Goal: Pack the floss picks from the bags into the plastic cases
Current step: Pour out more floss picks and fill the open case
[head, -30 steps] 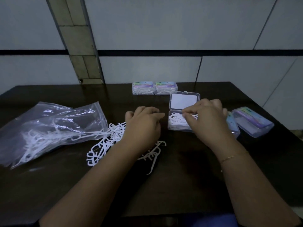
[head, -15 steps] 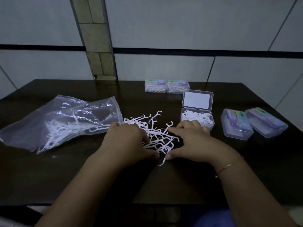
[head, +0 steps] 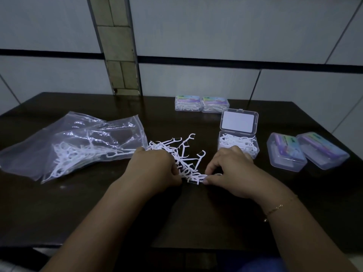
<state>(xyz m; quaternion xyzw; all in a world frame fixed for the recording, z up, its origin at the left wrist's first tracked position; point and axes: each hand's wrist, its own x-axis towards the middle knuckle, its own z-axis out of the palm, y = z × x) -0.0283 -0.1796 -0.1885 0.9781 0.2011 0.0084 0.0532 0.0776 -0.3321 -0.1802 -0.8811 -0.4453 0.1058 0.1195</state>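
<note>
You gather a small bunch of floss picks between both hands.

Your right hand [head: 233, 173] pinches the aligned bunch [head: 196, 176] with thumb and forefinger while your left hand [head: 155, 169] curls round its other end, squaring it to fit the open case [head: 237, 146] just beyond; more picks wait in the bag [head: 78, 142]. A second ago your right hand was at the case; now both work the loose pile [head: 176, 148].

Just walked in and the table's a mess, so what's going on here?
A person is packing floss picks into cases. Both hands, left hand and right hand, pinch picks from the loose pile. The open case is partly filled; the plastic bag holds more picks.
</note>
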